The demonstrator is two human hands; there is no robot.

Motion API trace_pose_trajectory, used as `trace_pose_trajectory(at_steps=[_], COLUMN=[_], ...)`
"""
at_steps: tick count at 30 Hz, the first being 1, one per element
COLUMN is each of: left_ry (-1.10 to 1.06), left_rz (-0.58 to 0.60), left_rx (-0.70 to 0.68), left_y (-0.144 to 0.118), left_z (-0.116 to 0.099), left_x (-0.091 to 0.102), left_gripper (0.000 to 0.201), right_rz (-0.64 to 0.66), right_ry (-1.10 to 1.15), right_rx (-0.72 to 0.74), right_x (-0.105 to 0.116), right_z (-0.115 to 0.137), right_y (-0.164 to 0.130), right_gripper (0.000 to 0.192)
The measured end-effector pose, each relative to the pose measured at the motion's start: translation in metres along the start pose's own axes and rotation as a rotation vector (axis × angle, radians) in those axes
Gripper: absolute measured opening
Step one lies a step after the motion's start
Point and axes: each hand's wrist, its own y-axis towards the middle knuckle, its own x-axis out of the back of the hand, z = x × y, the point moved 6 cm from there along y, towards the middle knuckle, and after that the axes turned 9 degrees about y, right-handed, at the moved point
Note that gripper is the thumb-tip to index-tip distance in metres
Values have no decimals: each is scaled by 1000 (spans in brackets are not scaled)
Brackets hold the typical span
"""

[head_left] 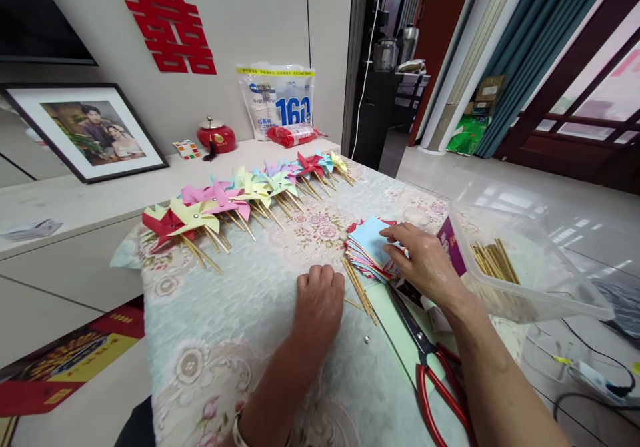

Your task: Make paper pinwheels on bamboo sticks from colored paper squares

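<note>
My left hand (320, 304) rests on the tablecloth as a closed fist, with a thin wooden stick (354, 304) poking out at its right side. My right hand (417, 254) reaches over a stack of coloured paper squares (371, 242), light blue on top. Its fingertips touch the top sheet and are slightly apart. Several wooden sticks (359, 290) lie between my hands. Below my right hand are red-handled scissors (424, 347), partly on pale green paper (393, 320). A small shiny bead (367, 340) sits near the left wrist.
Finished paper pinwheels (220, 200) on sticks line the table's far left edge. A clear plastic box (540, 287) holding sticks (495, 260) stands at right. Behind are a framed photo (100, 130), a red jar (217, 137) and a plastic bag (277, 100).
</note>
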Motion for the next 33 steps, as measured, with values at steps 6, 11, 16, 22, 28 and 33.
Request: trace_pose_trajectory(at_steps=[6,11,16,22,28,33], left_ry=[-457,-1280,-1625,-1728,-1718,-1797], left_rz=[-176,-24,68,128,187,170], left_rx=[142,277,294,268,300,362], left_y=[-6,-5,-5,-7,-10,-14], left_z=[12,7,-6,-12,-8,-9], left_x=[8,-17,-29,-13,-6,-4], left_gripper=[19,14,27,31,40,40], right_rz=[42,302,346,275,175,156], right_ry=[273,693,956,910,873,968], right_rx=[-33,-221,-340,-362,-412,-438], right_x=[-2,-24,-34,-30,-25,-26], right_z=[10,15,17,16,14,16], right_y=[1,-7,-11,-8,-7,-7], right_gripper=[17,22,23,23,22,23])
